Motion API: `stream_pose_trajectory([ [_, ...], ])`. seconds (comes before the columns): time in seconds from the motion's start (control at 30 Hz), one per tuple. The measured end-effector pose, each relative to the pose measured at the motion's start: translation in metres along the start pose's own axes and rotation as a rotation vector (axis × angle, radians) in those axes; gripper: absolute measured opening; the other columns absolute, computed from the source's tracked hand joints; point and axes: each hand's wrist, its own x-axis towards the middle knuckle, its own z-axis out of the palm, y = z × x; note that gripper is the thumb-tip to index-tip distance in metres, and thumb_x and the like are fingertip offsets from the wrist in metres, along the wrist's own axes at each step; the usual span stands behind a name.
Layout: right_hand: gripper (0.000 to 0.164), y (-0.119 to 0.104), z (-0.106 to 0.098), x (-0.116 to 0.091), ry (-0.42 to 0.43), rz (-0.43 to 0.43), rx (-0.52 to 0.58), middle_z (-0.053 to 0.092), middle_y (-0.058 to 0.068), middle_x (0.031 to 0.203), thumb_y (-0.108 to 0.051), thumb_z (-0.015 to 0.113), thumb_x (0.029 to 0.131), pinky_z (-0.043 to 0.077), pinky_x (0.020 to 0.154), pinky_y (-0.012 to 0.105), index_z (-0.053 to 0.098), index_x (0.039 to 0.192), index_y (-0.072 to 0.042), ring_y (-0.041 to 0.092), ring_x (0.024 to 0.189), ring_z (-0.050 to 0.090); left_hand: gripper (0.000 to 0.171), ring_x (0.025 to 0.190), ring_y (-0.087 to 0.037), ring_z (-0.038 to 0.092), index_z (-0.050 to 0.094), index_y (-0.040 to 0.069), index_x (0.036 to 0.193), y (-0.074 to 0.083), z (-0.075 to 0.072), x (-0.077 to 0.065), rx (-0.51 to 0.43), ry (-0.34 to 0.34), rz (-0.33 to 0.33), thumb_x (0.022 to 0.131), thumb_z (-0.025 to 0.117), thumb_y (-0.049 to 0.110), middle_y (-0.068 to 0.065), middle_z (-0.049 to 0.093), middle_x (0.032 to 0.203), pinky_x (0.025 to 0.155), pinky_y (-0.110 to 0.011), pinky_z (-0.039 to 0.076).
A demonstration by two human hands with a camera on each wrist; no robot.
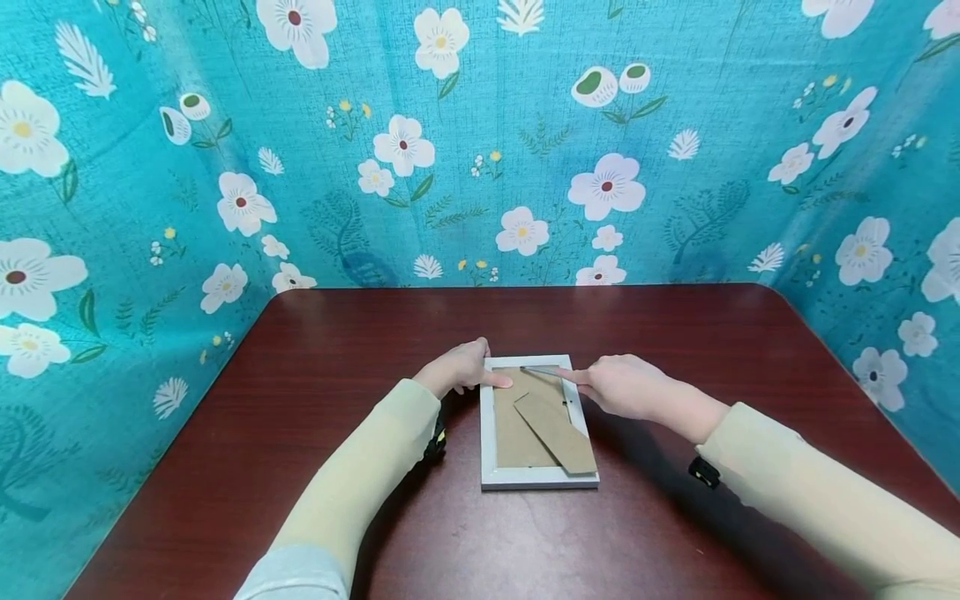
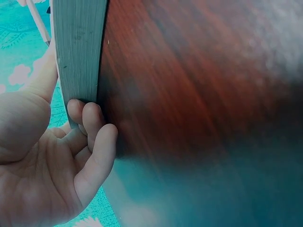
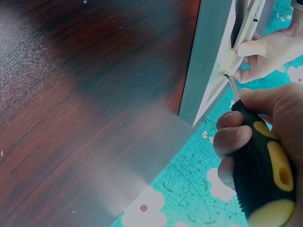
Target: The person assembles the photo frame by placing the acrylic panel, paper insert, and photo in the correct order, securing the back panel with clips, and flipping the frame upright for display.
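Note:
A white picture frame point(image 1: 488, 433) lies face down on the table, showing its brown backing board point(image 1: 517, 450). The easel leg point(image 1: 561, 433) slants across the board. My left hand point(image 1: 465, 367) holds the frame's far left corner, thumb on the backing and fingers curled against the outer side point(image 2: 80, 52). My right hand point(image 1: 626, 385) grips a screwdriver point(image 3: 258, 156) with a black and yellow handle. In the right wrist view its metal tip meets a small dark tab point(image 3: 226, 75) at the backing's far edge. The palm hides most of the handle in the head view.
The dark red wooden table point(image 1: 360, 333) extends around the frame on all sides. A blue flowered cloth point(image 1: 465, 183) hangs behind it and along both sides. A small dark tab point(image 1: 568, 402) shows on the frame's right inner edge.

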Motion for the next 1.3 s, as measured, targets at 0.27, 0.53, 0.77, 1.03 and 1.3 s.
stream_pose_trajectory([
  [0.27, 0.048, -0.002, 0.005, -0.001, 0.030, -0.055, -0.112, 0.032, -0.006, 0.045, -0.010, 0.068, 0.090, 0.021, 0.041, 0.023, 0.057, 0.137, -0.011, 0.007, 0.041, 0.020, 0.055, 0.079, -0.021, 0.056, 0.046, 0.008, 0.107, -0.002, 0.000, -0.001, -0.002, 0.004, -0.002, 0.079, 0.079, 0.042, -0.009, 0.054, 0.090, 0.058, -0.033, 0.054],
  [0.53, 0.057, -0.009, 0.019, -0.006, 0.063, -0.068, -0.242, 0.037, -0.003, 0.052, 0.002, 0.071, 0.081, 0.028, 0.041, 0.023, 0.057, 0.135, -0.011, 0.010, 0.042, 0.030, 0.055, 0.079, -0.021, 0.056, 0.046, 0.007, 0.106, -0.002, 0.000, 0.000, -0.011, 0.006, -0.001, 0.079, 0.079, 0.042, -0.009, 0.054, 0.091, 0.058, -0.033, 0.054],
  [0.77, 0.062, -0.008, 0.031, -0.010, 0.170, -0.096, -0.315, 0.048, 0.004, 0.061, 0.006, 0.073, 0.075, 0.035, 0.040, 0.026, 0.059, 0.133, -0.011, 0.011, 0.041, 0.033, 0.057, 0.081, -0.021, 0.056, 0.046, 0.007, 0.110, -0.003, 0.001, 0.001, 0.007, 0.003, -0.005, 0.079, 0.079, 0.043, -0.008, 0.054, 0.093, 0.058, -0.033, 0.054],
  [1.03, 0.058, 0.001, 0.040, -0.010, 0.289, -0.113, -0.300, 0.037, -0.001, 0.056, -0.002, 0.072, 0.081, 0.025, 0.038, 0.024, 0.057, 0.136, -0.015, 0.008, 0.040, 0.023, 0.057, 0.081, -0.020, 0.057, 0.046, 0.007, 0.110, -0.004, 0.002, 0.000, 0.004, 0.005, -0.004, 0.079, 0.078, 0.043, -0.008, 0.054, 0.093, 0.058, -0.032, 0.054],
  [1.3, 0.057, 0.001, 0.025, -0.015, 0.348, -0.087, -0.181, 0.035, -0.006, 0.057, -0.015, 0.076, 0.084, 0.022, 0.039, 0.022, 0.056, 0.137, -0.019, 0.006, 0.041, 0.020, 0.055, 0.080, -0.021, 0.057, 0.046, 0.008, 0.108, -0.002, 0.001, 0.000, 0.008, 0.005, -0.009, 0.079, 0.079, 0.042, -0.008, 0.054, 0.090, 0.058, -0.032, 0.054],
])
